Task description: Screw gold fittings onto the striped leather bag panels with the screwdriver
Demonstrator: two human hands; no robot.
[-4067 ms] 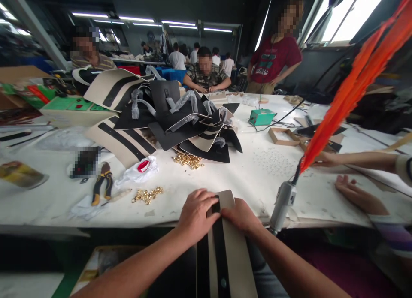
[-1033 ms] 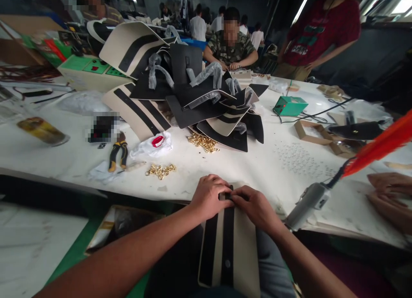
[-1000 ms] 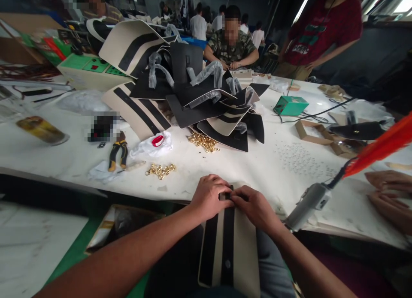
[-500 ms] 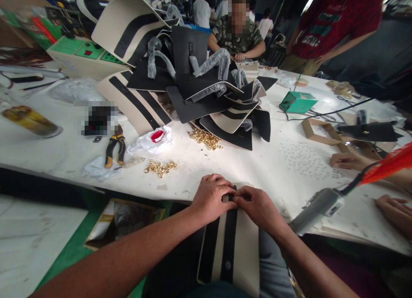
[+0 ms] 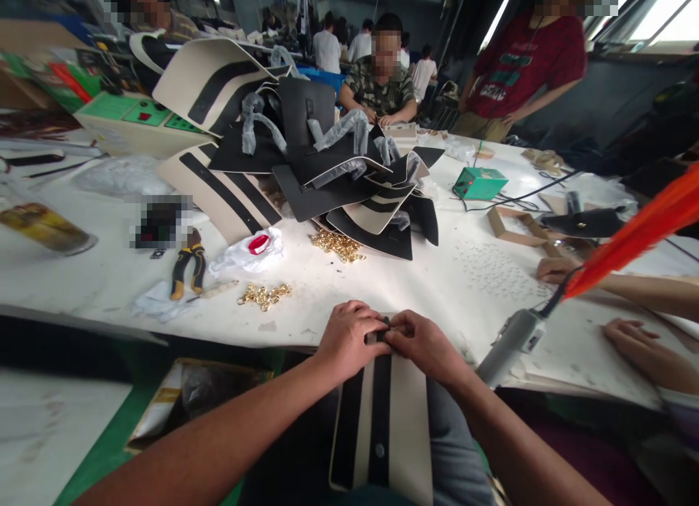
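A beige panel with black straps [image 5: 407, 418], which looks like a bag part, rests across my lap with its far end at the table edge. My left hand [image 5: 349, 340] is closed over that far end, fingers curled around the panel. Close beside it, my right hand [image 5: 419, 344] pinches at the black strap [image 5: 382, 411], its thumb and fingertips pressed together. Whatever small piece may sit between those fingertips is hidden. A round stud shows on the strap nearer my body.
Ahead lies a heap of black and beige panels [image 5: 306, 156]. Gold chain rings [image 5: 266, 296], pliers [image 5: 188, 266] and a green box [image 5: 480, 183] are on the white table [image 5: 306, 324]. At right are a grey tool [image 5: 510, 346] with an orange cord and a co-worker's hands [image 5: 636, 338].
The head view has tilted upward, showing more of the room behind. Both hands keep nearly the same grip on the panel and strap.
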